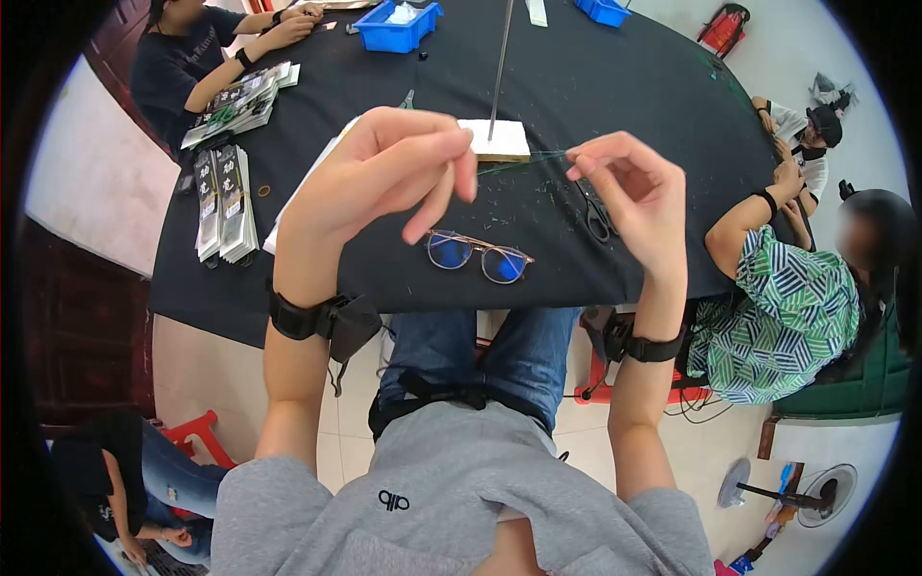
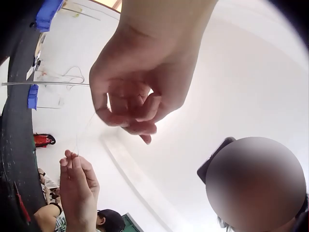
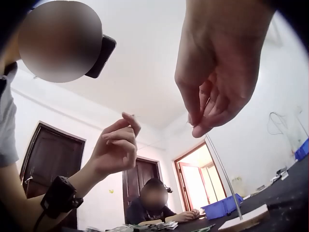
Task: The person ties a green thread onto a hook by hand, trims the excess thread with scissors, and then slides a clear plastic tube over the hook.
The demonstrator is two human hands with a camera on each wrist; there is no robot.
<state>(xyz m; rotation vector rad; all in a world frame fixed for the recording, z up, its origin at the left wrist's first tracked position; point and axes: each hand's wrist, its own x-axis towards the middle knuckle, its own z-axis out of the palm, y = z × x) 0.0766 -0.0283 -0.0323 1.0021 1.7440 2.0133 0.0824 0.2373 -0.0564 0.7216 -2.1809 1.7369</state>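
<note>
A thin greenish thread (image 1: 549, 154) runs between my two hands above the table. My right hand (image 1: 634, 197) pinches one end between thumb and index finger. On the other side, my left hand (image 1: 384, 173) has its fingers curled, thumb and index tip close together where the thread arrives. The left wrist view also shows the fine line going from the left fingers (image 2: 111, 118) down to the right hand (image 2: 79, 188). Behind the hands, a metal rod (image 1: 501, 72) stands upright on a white-topped block (image 1: 504, 141). Black-handled scissors (image 1: 596, 223) lie below the right hand.
Eyeglasses (image 1: 478, 257) lie near the front edge of the black-covered table (image 1: 384, 278), with thread scraps around. Stacks of printed packets (image 1: 226, 206) sit at left. A blue bin (image 1: 399, 31) stands farther back. Other people sit around the table.
</note>
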